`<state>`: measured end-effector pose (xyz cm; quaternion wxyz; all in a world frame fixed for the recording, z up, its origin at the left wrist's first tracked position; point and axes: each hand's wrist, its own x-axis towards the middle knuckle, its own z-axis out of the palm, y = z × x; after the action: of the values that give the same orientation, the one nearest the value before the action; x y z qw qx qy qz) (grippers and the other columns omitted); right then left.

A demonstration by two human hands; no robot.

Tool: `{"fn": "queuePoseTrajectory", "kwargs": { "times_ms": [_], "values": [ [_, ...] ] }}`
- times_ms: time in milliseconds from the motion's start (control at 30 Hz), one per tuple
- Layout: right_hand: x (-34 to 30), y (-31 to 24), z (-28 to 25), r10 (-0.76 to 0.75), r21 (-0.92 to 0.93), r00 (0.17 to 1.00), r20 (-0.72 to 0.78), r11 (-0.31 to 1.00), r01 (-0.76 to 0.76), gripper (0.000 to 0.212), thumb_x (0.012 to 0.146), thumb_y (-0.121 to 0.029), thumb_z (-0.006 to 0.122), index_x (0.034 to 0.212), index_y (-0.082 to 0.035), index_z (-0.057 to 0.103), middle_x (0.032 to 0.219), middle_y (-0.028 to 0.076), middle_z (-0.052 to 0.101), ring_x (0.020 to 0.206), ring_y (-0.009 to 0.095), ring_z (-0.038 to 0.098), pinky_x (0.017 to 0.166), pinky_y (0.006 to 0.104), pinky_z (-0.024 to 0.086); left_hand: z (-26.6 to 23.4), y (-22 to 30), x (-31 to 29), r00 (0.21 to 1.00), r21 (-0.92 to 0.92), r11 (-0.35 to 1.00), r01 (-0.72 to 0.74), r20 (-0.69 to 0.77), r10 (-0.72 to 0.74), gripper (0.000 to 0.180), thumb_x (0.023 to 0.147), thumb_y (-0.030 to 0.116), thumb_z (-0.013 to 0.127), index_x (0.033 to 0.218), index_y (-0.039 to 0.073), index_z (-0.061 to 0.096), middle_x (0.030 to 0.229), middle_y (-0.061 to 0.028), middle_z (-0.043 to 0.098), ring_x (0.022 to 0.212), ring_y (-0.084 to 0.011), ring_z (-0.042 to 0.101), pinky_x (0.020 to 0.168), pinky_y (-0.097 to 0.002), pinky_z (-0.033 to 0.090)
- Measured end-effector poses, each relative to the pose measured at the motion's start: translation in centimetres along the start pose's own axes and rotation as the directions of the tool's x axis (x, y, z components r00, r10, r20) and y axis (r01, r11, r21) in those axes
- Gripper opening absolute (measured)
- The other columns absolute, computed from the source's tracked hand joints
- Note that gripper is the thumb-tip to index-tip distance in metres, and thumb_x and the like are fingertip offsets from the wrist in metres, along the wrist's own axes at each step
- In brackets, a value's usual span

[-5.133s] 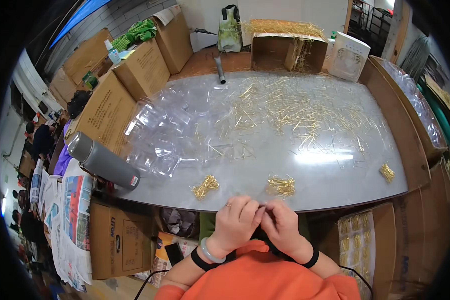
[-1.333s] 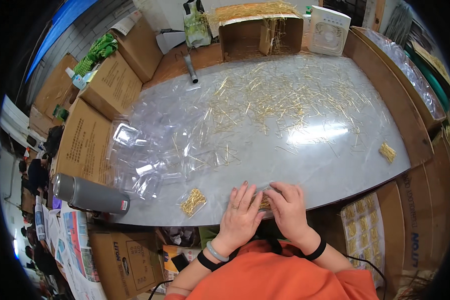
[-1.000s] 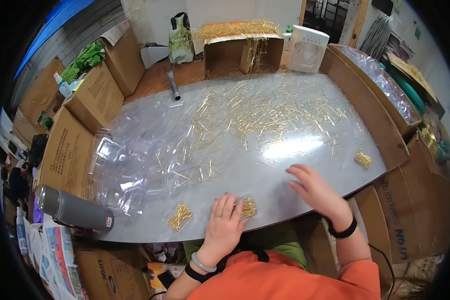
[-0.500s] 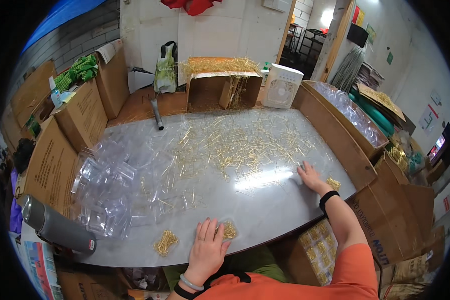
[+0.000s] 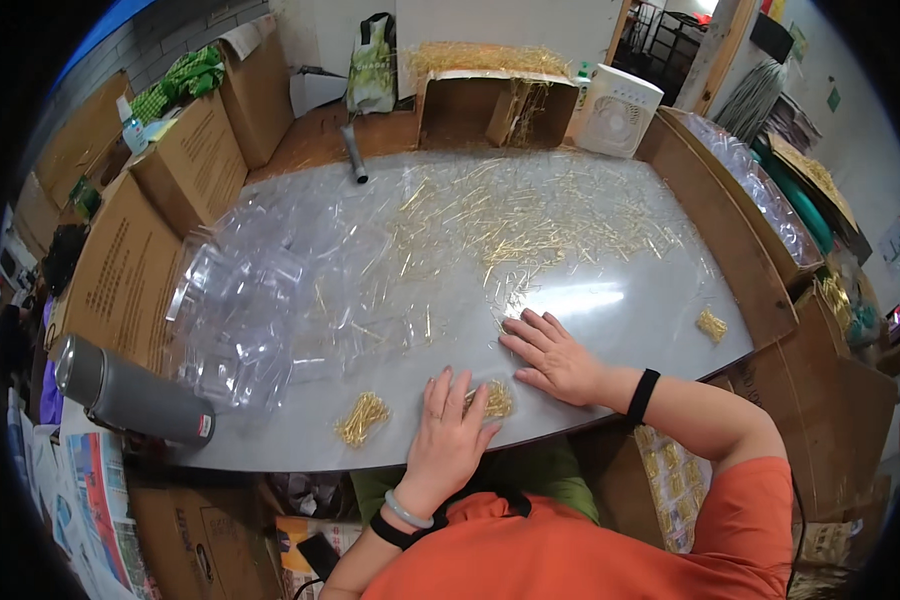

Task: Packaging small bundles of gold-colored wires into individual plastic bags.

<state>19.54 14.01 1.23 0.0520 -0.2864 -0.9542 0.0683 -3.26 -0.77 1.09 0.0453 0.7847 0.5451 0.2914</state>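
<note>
- Gold wire bundle [image 5: 494, 400], head view: lies near the surface's [image 5: 660, 350] near edge, the left hand [image 5: 448, 437] laid palm-down at its left side, fingers extended.
- Right hand [image 5: 552, 362]: palm-down, fingers spread, right of the bundle.
- Loose gold wires [image 5: 540, 230]: scattered farther off.

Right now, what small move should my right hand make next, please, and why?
Probably, your right hand should draw the loose, thin gold metal pins near its fingers toward the small gold metal bundle at the table's near edge. The right hand lies palm down beside those pins, while the left hand partly covers that bundle.
</note>
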Motion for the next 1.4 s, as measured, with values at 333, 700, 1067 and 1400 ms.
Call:
{"fn": "queuePoseTrajectory", "kwargs": {
  "times_ms": [333, 700, 1067, 1400],
  "values": [
    [-5.4, -1.8, -2.1, 0.010, 0.129, 0.998, -0.059, 0.992, -0.003, 0.061, 0.097, -0.042, 0.061, 0.146, -0.010, 0.047, 0.143, 0.023, 0.042, 0.136, 0.044, 0.038, 0.117, 0.0543, 0.031, 1.5, -0.6, -0.2, 0.959, -0.116, 0.976, 0.186, -0.196, -0.206, 0.047, 0.095, 0.020, 0.067, 0.134, -0.004, 0.054, 0.144, -0.0260, 0.041, 0.139, -0.0483, 0.036, 0.112, -0.0540, 0.035],
    [-2.2, -3.1, 1.7, 0.284, 0.181, 0.863, -0.417, 0.957, -0.227, 0.040, 0.091, -0.018, 0.068, 0.128, -0.006, 0.057, 0.133, 0.021, 0.051, 0.130, 0.045, 0.046, 0.111, 0.0519, 0.038, 0.4, 0.2, -0.9, 0.956, 0.000, 0.988, 0.154, -0.253, -0.149, 0.054, 0.091, 0.022, 0.073, 0.136, -0.002, 0.055, 0.143, -0.0267, 0.043, 0.133, -0.0496, 0.041, 0.109, -0.0543, 0.037],
    [-3.6, -5.0, -0.5, 0.186, 0.193, 0.887, -0.422, 0.975, -0.113, 0.035, 0.089, -0.008, 0.064, 0.123, -0.004, 0.061, 0.132, 0.018, 0.056, 0.130, 0.039, 0.050, 0.110, 0.0456, 0.042, 1.6, 2.5, -1.2, 0.995, -0.014, 0.998, 0.056, -0.085, -0.057, 0.047, 0.086, 0.016, 0.076, 0.125, -0.005, 0.061, 0.128, -0.0194, 0.056, 0.118, -0.0382, 0.052, 0.100, -0.0467, 0.044],
    [-4.4, -2.5, 0.5, -0.207, 0.242, 0.943, -0.261, 0.931, 0.271, 0.050, 0.084, -0.017, 0.074, 0.130, -0.006, 0.060, 0.141, 0.014, 0.056, 0.135, 0.038, 0.047, 0.112, 0.0482, 0.039, 1.9, 2.1, 1.9, 0.988, 0.063, 0.993, 0.103, 0.109, -0.110, 0.084, 0.086, 0.035, 0.075, 0.145, -0.012, 0.037, 0.149, -0.0263, 0.040, 0.139, -0.0435, 0.038, 0.118, -0.0542, 0.029]
  ]
}}
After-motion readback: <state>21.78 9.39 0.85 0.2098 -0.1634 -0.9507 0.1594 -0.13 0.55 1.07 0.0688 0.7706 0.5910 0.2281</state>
